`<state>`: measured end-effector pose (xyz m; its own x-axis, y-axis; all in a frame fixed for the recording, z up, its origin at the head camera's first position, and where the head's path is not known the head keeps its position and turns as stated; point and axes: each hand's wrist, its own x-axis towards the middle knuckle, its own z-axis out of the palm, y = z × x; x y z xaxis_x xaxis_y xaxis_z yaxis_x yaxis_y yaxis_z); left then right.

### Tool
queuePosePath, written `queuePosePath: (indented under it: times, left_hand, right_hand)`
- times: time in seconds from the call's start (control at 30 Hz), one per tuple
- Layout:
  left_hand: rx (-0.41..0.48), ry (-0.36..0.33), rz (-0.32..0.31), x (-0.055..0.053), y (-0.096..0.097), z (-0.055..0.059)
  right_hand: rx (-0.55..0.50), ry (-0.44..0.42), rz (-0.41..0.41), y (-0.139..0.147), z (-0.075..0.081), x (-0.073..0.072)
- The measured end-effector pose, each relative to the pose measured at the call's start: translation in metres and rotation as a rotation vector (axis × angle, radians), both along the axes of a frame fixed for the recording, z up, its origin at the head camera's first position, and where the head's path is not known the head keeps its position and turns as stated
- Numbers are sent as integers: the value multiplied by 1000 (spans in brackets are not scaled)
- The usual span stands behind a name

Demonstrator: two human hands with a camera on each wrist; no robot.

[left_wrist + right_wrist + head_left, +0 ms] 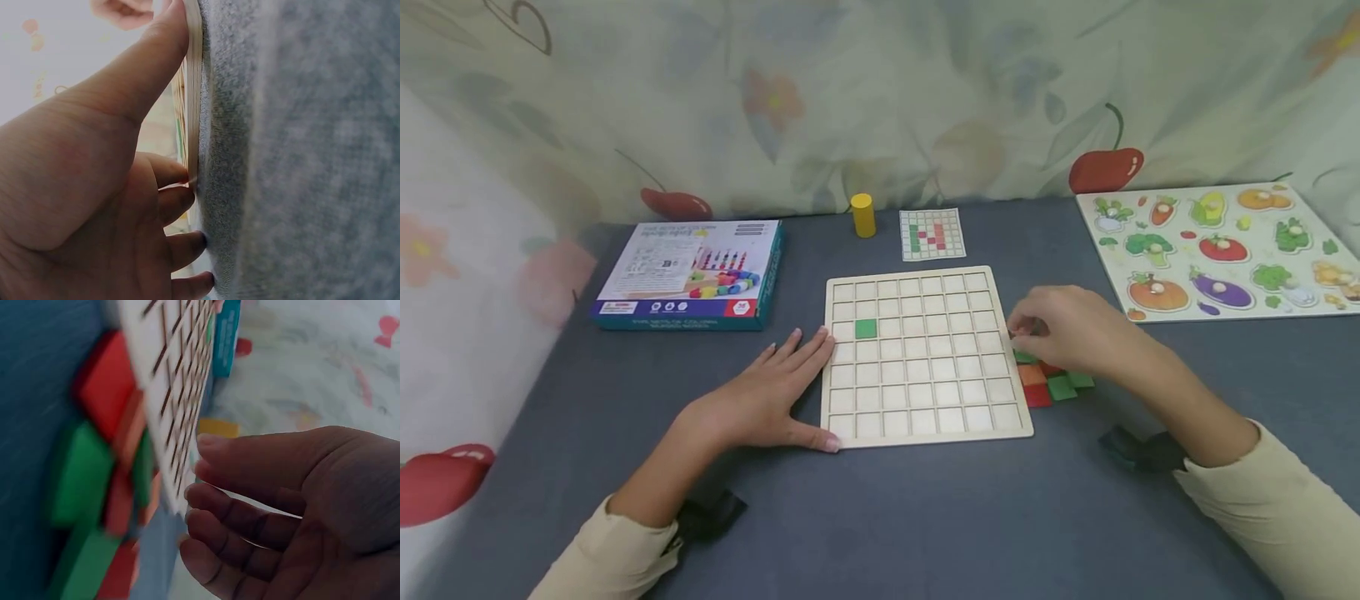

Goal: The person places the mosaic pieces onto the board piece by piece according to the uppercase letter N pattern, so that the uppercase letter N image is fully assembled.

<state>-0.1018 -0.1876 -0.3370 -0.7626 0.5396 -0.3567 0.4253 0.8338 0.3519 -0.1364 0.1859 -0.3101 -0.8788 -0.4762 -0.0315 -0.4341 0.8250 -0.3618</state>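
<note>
A pale wooden grid board lies on the dark cloth, with one green square tile in its second column from the left, third row from the back. My left hand rests against the board's left side, fingers spread; the thumb touches the near-left corner. To the right of the board lies a loose pile of red, orange and green tiles. Over the pile's far end is my right hand, thumb and fingertips close together near the board's right edge. In the right wrist view, no tile shows between those fingertips.
A small card with a green, red and pink grid pattern lies behind the board. Beside it stands a yellow cylinder. At the left back is a boxed game; at the right back, a vegetable puzzle board.
</note>
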Motion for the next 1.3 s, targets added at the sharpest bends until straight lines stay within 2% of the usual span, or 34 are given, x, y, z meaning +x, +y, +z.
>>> queuePosePath:
  times: [0.13, 0.3, 0.53, 1.3]
  left_hand:
    - [-9, -8, 7, 0, -2, -1]
    - [1, -7, 1, 0, -2, -1]
    - [0, -2, 0, 0, -1, 0]
    - [-20, -15, 9, -2, 1, -1]
  right_hand:
    - [35, -53, -10, 20, -9, 3]
    - [26, -46, 18, 31, -15, 6]
    - [7, -24, 31, 32, -16, 5]
    - [-3, -55, -36, 31, -16, 5]
